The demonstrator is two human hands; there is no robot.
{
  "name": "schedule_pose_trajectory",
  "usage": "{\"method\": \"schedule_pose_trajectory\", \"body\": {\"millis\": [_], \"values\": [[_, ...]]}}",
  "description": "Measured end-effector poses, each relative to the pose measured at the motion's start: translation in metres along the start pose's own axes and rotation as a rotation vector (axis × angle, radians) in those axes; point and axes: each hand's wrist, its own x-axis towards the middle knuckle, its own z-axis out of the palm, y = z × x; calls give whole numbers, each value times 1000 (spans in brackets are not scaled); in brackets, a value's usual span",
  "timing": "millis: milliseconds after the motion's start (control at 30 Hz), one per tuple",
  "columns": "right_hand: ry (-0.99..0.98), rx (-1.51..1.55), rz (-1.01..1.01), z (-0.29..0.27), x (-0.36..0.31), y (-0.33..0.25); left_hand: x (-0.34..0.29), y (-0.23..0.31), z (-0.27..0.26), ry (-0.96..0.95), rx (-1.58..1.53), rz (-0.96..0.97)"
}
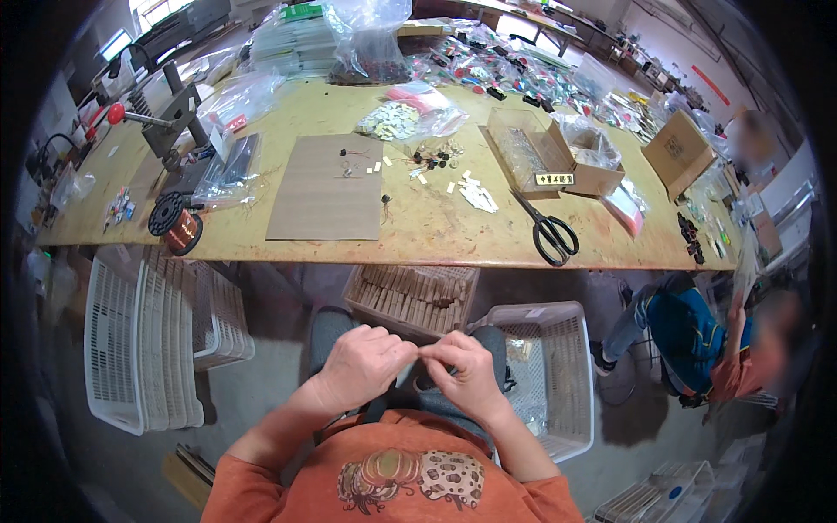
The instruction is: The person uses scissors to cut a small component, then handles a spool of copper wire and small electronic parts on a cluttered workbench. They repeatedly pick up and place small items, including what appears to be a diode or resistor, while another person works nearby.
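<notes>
Above my lap, my left hand point(368, 359) and my right hand point(462, 370) meet at their fingertips. Both are closed in a pinch; whatever lies between the fingers is too small to make out. Just beyond them, under the table edge, a crate point(453, 326) holds rows of narrow brown pieces. On the table in front lies a brown cardboard sheet point(318, 209) with a few small dark and white parts on it. To its right are small black parts point(433, 157) with thin wires and a pile of white strips point(478, 197).
Black-handled scissors point(555, 238) lie near the table point(436, 240) edge, beside an open carton point(523, 166). At left stand a hand press point(170, 131) and a copper wire spool point(179, 228). White plastic baskets point(113, 340) flank my legs. A person point(741, 349) sits at far right.
</notes>
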Motion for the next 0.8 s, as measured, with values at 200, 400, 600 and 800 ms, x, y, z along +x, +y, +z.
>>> {"method": "schedule_pose_trajectory", "body": {"millis": [200,400,600,800], "values": [[4,838,403,1,-5,2,-11,10,19,36,-79,-54],[-162,357,166,-5,-4,-5,-10,-2,8,24,-153,-137],[91,235,89,13,2,-5,-17,5,22,72,-164,-166],[-121,-45,34,10,5,-19,-18,-2,6,106,-98,-137]]}}
